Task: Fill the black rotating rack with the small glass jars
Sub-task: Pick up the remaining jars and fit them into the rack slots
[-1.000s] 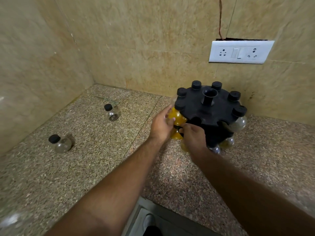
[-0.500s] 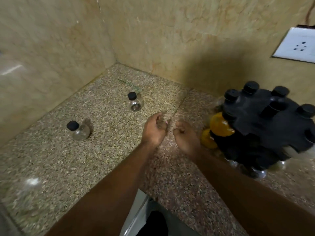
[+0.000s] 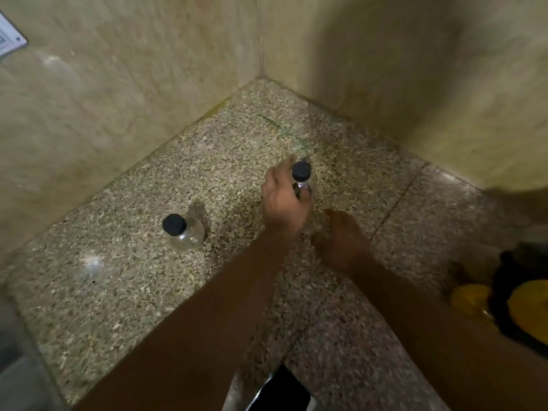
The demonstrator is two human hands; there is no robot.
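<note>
Two small glass jars are not yet in the black rotating rack (image 3: 501,307), so the job looks unfinished as far as this view shows. One, the far jar (image 3: 301,173), sits on the speckled table (image 3: 355,336) toward the corner of the tiled walls (image 3: 118,84). The left hand (image 3: 283,203) is on it: its fingers (image 3: 296,189) curl round the glass body under the black cap. Motion blur hides whether the jar has left the table. The near jar (image 3: 185,234), clear and apparently empty under the same kind of cap, stands upright and untouched, well to the left of that hand. The right hand (image 3: 341,235) hovers just beside the left wrist, knuckles up, holding nothing visible. Whether its fingers are bent or straight I cannot tell. The rack is cut off at the lower right edge, well apart from both loose jars. Only a dark slice of it shows, with yellow-filled jars (image 3: 470,298) seated against it, so part of the loading seems done. Its free slots cannot be counted from here. By my reading, the far jar has to be carried across to the rack and slotted in, then the near jar after it.
</note>
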